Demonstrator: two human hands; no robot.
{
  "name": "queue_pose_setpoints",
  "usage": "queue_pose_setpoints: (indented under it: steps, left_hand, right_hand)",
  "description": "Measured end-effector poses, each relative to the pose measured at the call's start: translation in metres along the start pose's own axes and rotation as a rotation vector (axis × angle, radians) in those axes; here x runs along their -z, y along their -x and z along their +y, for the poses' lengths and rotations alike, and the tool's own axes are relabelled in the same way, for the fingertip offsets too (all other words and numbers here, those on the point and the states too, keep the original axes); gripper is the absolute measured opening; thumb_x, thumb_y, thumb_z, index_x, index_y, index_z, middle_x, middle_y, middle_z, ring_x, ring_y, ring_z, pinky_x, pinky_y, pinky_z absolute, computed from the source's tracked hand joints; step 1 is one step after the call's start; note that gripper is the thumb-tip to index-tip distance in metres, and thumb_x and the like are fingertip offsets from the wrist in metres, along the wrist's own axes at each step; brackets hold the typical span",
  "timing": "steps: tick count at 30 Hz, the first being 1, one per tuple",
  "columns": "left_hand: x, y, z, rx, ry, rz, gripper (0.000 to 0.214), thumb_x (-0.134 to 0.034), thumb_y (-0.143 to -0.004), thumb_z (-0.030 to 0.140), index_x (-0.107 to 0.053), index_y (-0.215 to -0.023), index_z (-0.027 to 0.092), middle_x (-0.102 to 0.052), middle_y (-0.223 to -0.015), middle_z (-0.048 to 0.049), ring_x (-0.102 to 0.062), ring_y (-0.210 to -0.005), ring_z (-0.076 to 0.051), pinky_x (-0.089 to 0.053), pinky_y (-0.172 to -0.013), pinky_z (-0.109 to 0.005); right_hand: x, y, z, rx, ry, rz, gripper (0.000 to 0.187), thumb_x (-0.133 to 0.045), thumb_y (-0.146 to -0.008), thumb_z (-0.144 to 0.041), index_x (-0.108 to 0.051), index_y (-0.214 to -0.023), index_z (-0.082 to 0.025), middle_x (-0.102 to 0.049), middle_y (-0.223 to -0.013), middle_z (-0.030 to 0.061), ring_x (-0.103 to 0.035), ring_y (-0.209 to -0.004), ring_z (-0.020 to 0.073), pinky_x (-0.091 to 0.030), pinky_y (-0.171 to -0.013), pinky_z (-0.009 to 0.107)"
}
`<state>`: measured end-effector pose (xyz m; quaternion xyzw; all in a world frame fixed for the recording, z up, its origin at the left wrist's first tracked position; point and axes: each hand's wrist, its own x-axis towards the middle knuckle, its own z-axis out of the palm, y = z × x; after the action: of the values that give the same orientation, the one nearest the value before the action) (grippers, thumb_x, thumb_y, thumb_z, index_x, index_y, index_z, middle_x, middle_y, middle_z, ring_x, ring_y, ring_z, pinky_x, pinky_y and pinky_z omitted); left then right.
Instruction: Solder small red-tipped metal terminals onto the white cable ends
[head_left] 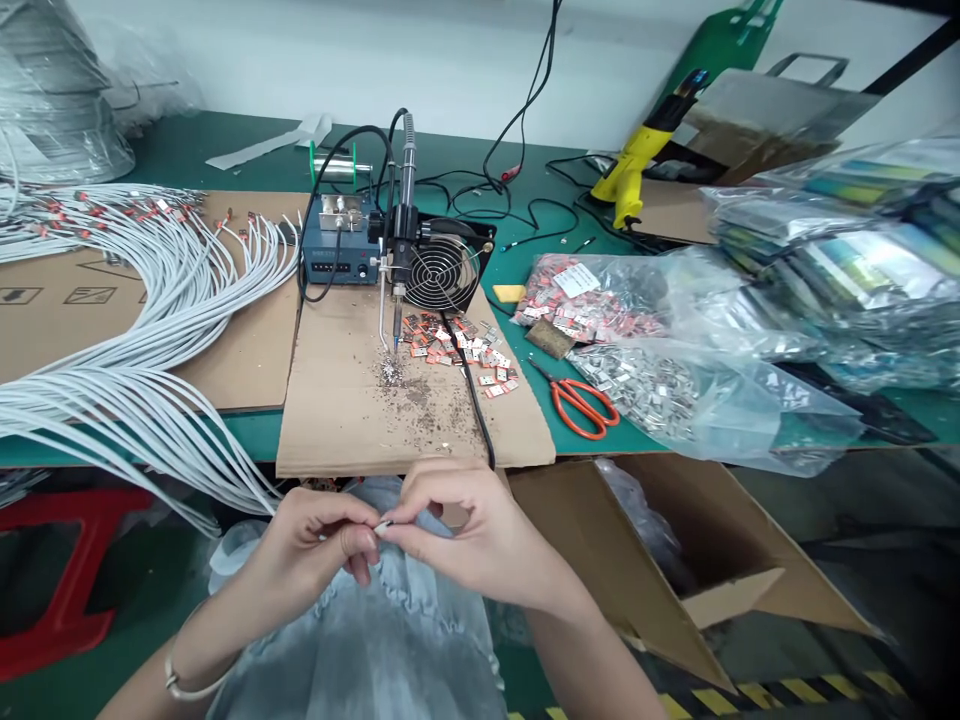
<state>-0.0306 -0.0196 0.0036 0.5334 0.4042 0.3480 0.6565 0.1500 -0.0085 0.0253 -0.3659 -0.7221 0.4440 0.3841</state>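
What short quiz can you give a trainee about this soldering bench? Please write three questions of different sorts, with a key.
1. True or false: the scissors with orange handles lie to the left of the fan.
2. What do the left hand and the right hand pinch between their fingertips? A: a small pale piece. B: the scissors. C: a pen.
3. Fill in: the white cables spread over the bench on the person's ____ side.

Key: 1 false, they lie to its right; 2 A; 3 left.
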Motion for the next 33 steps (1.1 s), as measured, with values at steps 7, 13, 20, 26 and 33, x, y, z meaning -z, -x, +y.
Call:
queue_pose_setpoints:
  steps: [7, 13, 20, 26, 33]
  left_hand:
    - [-0.001, -0.005, -0.008, 0.149, 0.305, -0.055, 0.029, -0.074, -0.069, 0.039, -0.066, -0.059, 0.013, -0.064, -0.05, -0.0001, -0.059, -0.039, -0.01, -0.046, -0.04, -0.015]
    - [0.003, 0.0, -0.001, 0.17, 0.251, 0.18, 0.028, -0.078, -0.062, 0.042, -0.068, -0.062, 0.016, -0.062, -0.051, 0.0029, -0.052, -0.033, -0.005, -0.033, -0.034, -0.01]
    - [0.034, -0.014, 0.009, 0.2, 0.154, 0.075, 0.029, -0.071, -0.071, 0.045, -0.065, -0.066, 0.017, -0.063, -0.06, 0.0019, -0.058, -0.049, -0.009, -0.045, -0.052, -0.017]
    - [0.043, -0.059, 0.028, 0.298, -0.115, 0.008, 0.028, -0.065, -0.074, 0.042, -0.059, -0.079, 0.015, -0.048, -0.047, 0.0074, -0.046, -0.039, -0.007, -0.033, -0.04, -0.016]
    - [0.061, -0.125, 0.051, 0.285, -0.495, -0.151, 0.016, -0.06, -0.073, 0.029, -0.053, -0.069, 0.014, -0.046, -0.045, 0.0075, -0.045, -0.037, -0.007, -0.034, -0.036, -0.016]
  right_hand:
    - [-0.043, 0.001, 0.024, 0.028, -0.421, 0.42, 0.019, -0.072, -0.069, -0.024, -0.062, -0.055, -0.018, -0.055, -0.052, -0.0006, -0.046, -0.046, 0.0107, -0.035, -0.044, 0.023]
    - [0.004, 0.005, 0.026, 0.05, -0.075, 0.277, 0.01, -0.07, -0.074, -0.026, -0.068, -0.082, -0.021, -0.066, -0.068, 0.002, -0.046, -0.052, 0.0122, -0.039, -0.051, 0.025]
    - [0.116, -0.019, 0.048, -0.207, 0.84, 0.222, 0.012, -0.055, -0.083, -0.015, -0.066, -0.082, -0.018, -0.066, -0.078, 0.0065, -0.056, -0.073, 0.0205, -0.041, -0.069, 0.033]
    - [0.137, -0.055, 0.063, -0.2, 0.879, -0.114, 0.009, -0.065, -0.074, -0.014, -0.062, -0.067, -0.019, -0.064, -0.068, 0.0017, -0.058, -0.07, 0.019, -0.04, -0.066, 0.029]
    - [0.143, -0.058, 0.056, -0.231, 0.879, -0.177, 0.007, -0.059, -0.079, -0.016, -0.064, -0.075, -0.019, -0.064, -0.064, 0.0019, -0.058, -0.063, 0.0192, -0.04, -0.057, 0.028]
